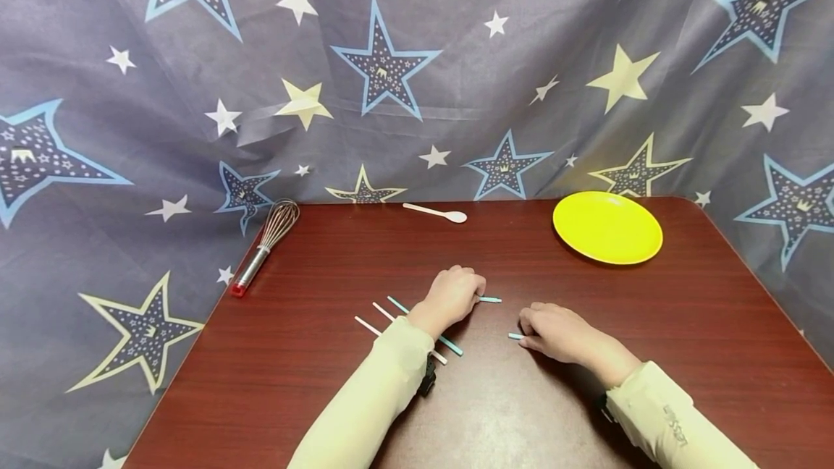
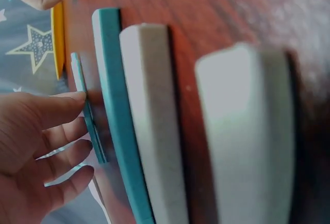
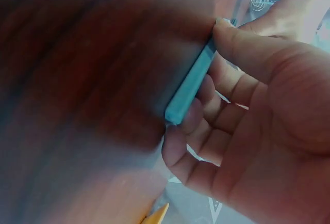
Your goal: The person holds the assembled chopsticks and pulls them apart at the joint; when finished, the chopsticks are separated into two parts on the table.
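My left hand (image 1: pixel 452 294) pinches a thin teal stick (image 2: pixel 90 116) between thumb and fingers, low over the table. One end of that stick points right, towards my other hand, in the head view. To the right, my right hand (image 1: pixel 559 331) grips another short teal stick (image 3: pixel 190 85), thumb at one end and fingers curled along it. Under my left forearm lie three sticks side by side, slanting: a teal stick (image 1: pixel 451 345), a white stick (image 1: pixel 383 311) and a second white stick (image 1: pixel 368 325). The forearm hides their middles.
A yellow plate (image 1: pixel 607 229) rests at the back right of the brown table (image 1: pixel 313 259). A white spoon (image 1: pixel 435 212) lies at the back edge, a whisk (image 1: pixel 265 247) with a red-ended handle at the left edge. A star-patterned cloth (image 1: pixel 391 143) hangs behind.
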The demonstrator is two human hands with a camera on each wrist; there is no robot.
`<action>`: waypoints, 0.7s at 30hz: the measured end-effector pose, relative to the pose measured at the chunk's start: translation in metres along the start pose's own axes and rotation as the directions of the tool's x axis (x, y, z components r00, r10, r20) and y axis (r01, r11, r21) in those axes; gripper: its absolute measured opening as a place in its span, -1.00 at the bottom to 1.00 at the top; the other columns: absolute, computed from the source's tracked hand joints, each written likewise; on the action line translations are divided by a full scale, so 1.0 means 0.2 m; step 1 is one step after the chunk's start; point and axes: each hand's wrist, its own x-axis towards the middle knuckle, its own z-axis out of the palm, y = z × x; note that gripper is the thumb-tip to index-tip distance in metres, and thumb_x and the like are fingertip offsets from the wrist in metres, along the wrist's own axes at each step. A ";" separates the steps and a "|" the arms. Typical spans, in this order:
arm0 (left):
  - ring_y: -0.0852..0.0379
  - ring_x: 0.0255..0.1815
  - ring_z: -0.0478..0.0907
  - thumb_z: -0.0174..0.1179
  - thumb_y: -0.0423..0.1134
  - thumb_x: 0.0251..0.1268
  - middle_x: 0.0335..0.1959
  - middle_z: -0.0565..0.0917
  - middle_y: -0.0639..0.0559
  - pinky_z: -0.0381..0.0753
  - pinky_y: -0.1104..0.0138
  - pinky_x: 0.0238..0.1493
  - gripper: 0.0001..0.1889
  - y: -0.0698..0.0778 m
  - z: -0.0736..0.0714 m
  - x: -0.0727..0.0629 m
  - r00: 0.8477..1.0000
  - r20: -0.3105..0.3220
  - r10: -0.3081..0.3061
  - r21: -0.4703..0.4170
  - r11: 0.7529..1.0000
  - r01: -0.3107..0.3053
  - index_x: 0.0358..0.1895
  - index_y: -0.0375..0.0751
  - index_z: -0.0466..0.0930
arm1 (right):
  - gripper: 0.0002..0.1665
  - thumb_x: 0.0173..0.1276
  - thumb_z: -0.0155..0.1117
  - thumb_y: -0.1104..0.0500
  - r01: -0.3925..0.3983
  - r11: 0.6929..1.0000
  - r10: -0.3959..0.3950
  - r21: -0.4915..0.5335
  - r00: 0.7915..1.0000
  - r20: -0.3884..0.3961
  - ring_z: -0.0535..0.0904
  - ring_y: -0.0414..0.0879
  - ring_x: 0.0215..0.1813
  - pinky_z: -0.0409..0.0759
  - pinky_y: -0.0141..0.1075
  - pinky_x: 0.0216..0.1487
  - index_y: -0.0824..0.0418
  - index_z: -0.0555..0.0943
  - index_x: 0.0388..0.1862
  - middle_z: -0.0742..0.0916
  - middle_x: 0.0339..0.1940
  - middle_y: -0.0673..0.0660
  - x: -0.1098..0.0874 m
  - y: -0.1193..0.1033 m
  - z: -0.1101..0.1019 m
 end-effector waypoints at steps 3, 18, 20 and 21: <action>0.08 -0.27 0.54 0.34 -0.20 0.18 -0.37 0.58 0.15 0.51 0.27 -0.34 -0.91 0.00 -0.01 0.00 1.000 0.027 0.008 -0.009 1.000 -0.008 -0.42 0.07 0.62 | -0.63 0.20 0.44 0.11 -0.015 1.000 0.015 -0.009 1.000 0.009 0.25 -0.24 -0.46 0.25 -0.34 -0.44 0.04 0.37 -0.50 0.34 -0.52 -0.13 0.00 -0.01 0.00; 0.06 -0.16 0.53 0.28 -0.07 0.29 -0.25 0.60 0.14 0.53 0.22 -0.23 -0.86 -0.12 -0.10 -0.16 1.000 0.012 -0.013 -0.101 0.995 0.015 -0.15 0.05 0.65 | -0.66 0.24 0.41 0.10 -0.014 1.000 0.014 -0.019 1.000 -0.010 0.29 -0.18 -0.45 0.28 -0.31 -0.43 0.06 0.38 -0.47 0.36 -0.51 -0.11 -0.01 -0.01 0.02; 0.04 -0.16 0.55 0.28 -0.09 0.28 -0.26 0.61 0.13 0.53 0.19 -0.22 -0.88 -0.15 -0.11 -0.20 1.000 -0.009 -0.008 -0.122 0.993 0.006 -0.17 0.03 0.65 | -0.65 0.23 0.41 0.10 -0.014 1.000 0.014 -0.023 1.000 -0.007 0.28 -0.18 -0.45 0.28 -0.31 -0.42 0.06 0.37 -0.47 0.35 -0.51 -0.11 -0.01 -0.01 0.02; 0.04 -0.16 0.55 0.29 -0.11 0.27 -0.27 0.61 0.13 0.53 0.17 -0.21 -0.90 -0.17 -0.12 -0.22 1.000 -0.019 -0.008 -0.129 0.992 0.006 -0.19 0.03 0.66 | -0.65 0.23 0.42 0.10 -0.013 1.000 0.013 -0.026 1.000 -0.004 0.28 -0.18 -0.45 0.28 -0.31 -0.42 0.06 0.37 -0.48 0.35 -0.51 -0.11 -0.01 -0.01 0.02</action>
